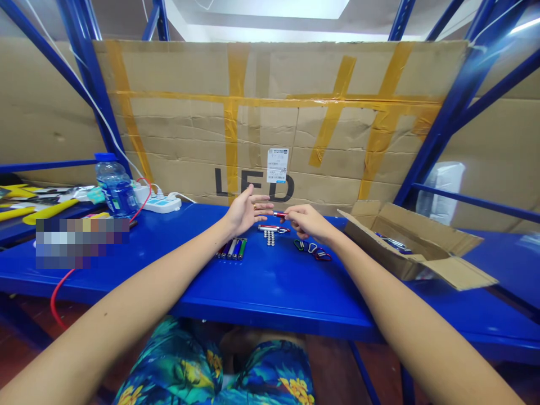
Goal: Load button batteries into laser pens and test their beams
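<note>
My right hand (304,220) pinches a small red metal flashlight tube (279,214) between thumb and fingertips. Its left end points at my left hand (248,211), which is open with the fingers stretched out beside it; whether they touch the tube I cannot tell. Just below lies a red flashlight with a clip (272,229). Under that, several silver button cells (269,239) sit in neat rows. A row of coloured flashlight tubes (232,248) lies below my left hand. Several small carabiners (313,248) lie below my right hand.
An open cardboard box (382,247) with metal pieces inside stands at the right. On the left are a blue-capped bottle (113,185), a power strip (162,203), a red cable (59,289) and yellow-handled items (50,212). A large cardboard sheet (185,135) closes off the back.
</note>
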`<state>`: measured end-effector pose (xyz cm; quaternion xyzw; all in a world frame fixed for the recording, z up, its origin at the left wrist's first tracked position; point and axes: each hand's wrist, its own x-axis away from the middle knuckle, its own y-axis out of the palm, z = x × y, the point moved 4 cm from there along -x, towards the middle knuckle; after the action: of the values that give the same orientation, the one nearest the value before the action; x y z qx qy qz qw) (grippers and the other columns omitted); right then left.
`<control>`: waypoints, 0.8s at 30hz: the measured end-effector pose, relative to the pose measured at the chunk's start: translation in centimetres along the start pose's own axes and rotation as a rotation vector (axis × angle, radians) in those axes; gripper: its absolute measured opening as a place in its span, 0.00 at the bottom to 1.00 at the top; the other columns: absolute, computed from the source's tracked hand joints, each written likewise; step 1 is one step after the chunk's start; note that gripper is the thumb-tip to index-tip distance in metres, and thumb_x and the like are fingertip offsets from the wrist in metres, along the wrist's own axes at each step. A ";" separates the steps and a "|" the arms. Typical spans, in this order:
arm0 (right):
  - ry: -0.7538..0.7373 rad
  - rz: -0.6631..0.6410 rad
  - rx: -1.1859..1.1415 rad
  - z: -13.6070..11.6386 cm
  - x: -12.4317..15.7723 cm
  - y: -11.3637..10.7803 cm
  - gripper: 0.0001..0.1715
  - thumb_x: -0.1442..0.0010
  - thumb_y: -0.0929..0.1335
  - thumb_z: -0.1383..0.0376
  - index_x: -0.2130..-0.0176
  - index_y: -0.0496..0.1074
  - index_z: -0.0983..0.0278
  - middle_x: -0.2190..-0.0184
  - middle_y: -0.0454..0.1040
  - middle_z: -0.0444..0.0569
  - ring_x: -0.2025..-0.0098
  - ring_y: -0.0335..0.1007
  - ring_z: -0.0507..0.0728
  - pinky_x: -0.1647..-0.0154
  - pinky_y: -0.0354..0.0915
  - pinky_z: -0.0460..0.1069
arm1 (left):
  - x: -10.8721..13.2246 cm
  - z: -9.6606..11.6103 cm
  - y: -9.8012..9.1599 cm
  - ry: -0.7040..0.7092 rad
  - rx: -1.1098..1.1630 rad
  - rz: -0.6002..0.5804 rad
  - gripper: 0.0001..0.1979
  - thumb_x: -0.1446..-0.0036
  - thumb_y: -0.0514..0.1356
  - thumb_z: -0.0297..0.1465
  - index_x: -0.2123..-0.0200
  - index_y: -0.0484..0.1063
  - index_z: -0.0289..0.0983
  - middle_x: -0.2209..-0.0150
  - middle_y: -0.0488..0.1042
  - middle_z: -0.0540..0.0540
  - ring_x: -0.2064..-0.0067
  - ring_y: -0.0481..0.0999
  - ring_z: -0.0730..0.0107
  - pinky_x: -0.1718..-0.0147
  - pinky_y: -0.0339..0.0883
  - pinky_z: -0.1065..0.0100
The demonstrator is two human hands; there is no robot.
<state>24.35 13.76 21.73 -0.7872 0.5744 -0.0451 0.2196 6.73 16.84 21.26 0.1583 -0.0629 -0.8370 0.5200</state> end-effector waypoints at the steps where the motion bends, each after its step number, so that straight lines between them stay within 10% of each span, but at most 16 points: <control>1: -0.001 0.009 0.002 0.0 0.0 0.0 0.08 0.46 0.64 0.64 0.71 0.72 0.66 0.87 0.49 0.36 0.86 0.44 0.46 0.87 0.45 0.44 | 0.0 0.0 0.0 -0.001 0.000 -0.001 0.33 0.42 0.49 0.57 0.55 0.71 0.32 0.55 0.76 0.32 0.57 0.77 0.55 0.60 0.68 0.59; 24: 0.008 0.085 0.194 -0.1 -0.1 -0.3 0.12 0.46 0.63 0.63 0.68 0.74 0.66 0.87 0.54 0.37 0.88 0.48 0.48 0.86 0.50 0.46 | 0.2 0.0 -0.1 -0.006 0.008 0.022 0.33 0.42 0.49 0.56 0.55 0.71 0.32 0.55 0.76 0.32 0.56 0.77 0.54 0.61 0.69 0.60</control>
<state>24.60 13.94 21.94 -0.7370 0.6012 -0.0944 0.2941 6.57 16.74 21.22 0.1573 -0.0694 -0.8313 0.5286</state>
